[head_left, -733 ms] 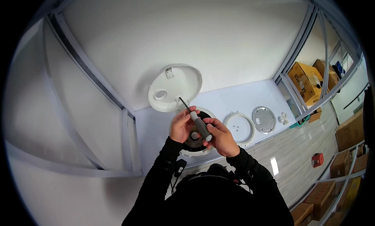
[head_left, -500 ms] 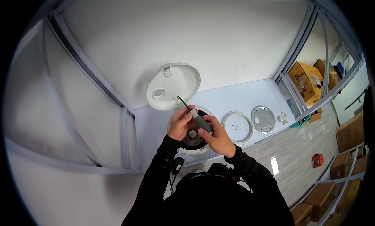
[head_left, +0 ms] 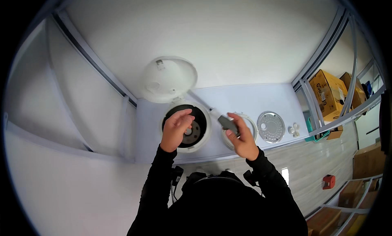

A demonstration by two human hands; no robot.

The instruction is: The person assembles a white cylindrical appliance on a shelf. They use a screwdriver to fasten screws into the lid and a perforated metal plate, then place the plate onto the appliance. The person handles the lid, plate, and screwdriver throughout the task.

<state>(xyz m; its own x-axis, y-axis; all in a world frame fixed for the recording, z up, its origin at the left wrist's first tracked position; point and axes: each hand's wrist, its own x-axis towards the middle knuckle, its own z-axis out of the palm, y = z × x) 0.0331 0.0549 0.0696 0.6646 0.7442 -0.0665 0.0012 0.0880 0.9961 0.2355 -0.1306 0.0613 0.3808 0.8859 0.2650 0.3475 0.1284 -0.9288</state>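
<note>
My right hand [head_left: 244, 143] grips a screwdriver by its grey handle [head_left: 227, 124]. The blurred shaft points up and left. My left hand [head_left: 175, 132] is over the open rice cooker body [head_left: 166, 113], fingers curled in toward the thumb; whatever they hold, if anything, is too small to make out. Inside the cooker the dark cavity and its round bottom plate show in part. Its white lid [head_left: 179, 79] stands raised behind, against the wall. Beneath my right hand lies a white ring [head_left: 254, 126], partly hidden by the hand.
On the white table [head_left: 241, 96], right of the ring, lie a perforated grey metal disc [head_left: 272, 127] and several small white parts [head_left: 294, 129]. A teal basket [head_left: 316, 135] and a yellow cardboard box [head_left: 328, 93] are beyond the right end. A red object [head_left: 328, 181] is on the floor.
My hands have come apart. The right one has carried the screwdriver away from the lid to above the ring; the left has let go of it and moved slightly left over the cooker.
</note>
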